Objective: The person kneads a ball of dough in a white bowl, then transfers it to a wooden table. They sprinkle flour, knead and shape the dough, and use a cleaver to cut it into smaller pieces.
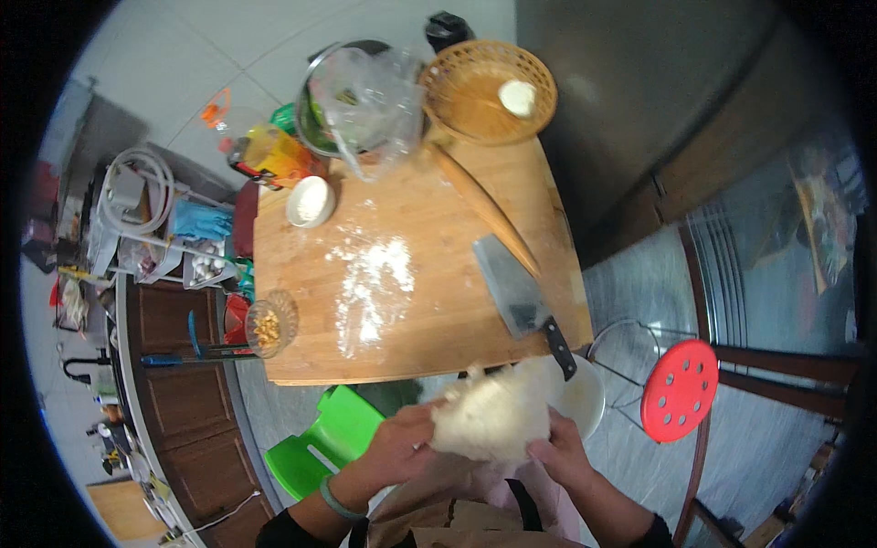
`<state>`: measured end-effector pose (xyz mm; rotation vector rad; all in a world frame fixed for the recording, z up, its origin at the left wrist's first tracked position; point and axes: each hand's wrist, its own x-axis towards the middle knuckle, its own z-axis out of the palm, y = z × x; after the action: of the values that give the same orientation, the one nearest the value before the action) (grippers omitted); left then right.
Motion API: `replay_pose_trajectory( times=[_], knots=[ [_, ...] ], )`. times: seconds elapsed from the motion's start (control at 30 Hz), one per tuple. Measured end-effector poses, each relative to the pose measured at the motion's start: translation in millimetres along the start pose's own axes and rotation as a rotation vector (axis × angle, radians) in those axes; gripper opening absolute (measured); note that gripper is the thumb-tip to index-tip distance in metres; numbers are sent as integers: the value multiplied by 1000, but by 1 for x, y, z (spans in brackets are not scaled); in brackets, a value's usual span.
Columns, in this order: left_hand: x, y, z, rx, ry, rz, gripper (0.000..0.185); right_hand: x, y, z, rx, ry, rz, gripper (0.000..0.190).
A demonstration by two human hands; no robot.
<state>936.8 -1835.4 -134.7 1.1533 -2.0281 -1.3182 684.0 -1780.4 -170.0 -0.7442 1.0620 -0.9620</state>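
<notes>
Both of my hands hold a pale, ragged mass of dough [490, 414], blurred, in front of my apron near the table's front edge. My left hand [404, 438] grips its left side, and my right hand [563, 449] has its right side. White flour [373, 288] is strewn over the wooden board [431, 329] beyond. To the right, a cleaver [510, 288] lies flat, its black handle reaching over the front edge. A wooden rolling pin [483, 205] lies behind it, close to the blade. A white bowl [582, 401], partly hidden, is below the handle.
At the back, a wicker basket [452, 127] holds a white dough ball [517, 98], beside a metal bowl [305, 130] under plastic. Along the left are a small bowl of white powder [310, 202] and a glass bowl [291, 322]. A green chair [342, 425] and red stool [682, 390] stand nearby.
</notes>
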Motion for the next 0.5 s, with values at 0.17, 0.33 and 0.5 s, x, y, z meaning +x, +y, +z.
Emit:
replay_pose_trajectory(
  times=[0.17,0.33,0.5],
  knots=[
    [8,-36,-63,-567,424,-141,38,119,-13,64,-388,-73,-335,33],
    [43,-136,-85,-211,695,-326,40,212,9,111,-513,7,-403,28],
    [42,-172,-78,-292,891,-569,37,219,7,128,-933,256,-356,55]
  ],
)
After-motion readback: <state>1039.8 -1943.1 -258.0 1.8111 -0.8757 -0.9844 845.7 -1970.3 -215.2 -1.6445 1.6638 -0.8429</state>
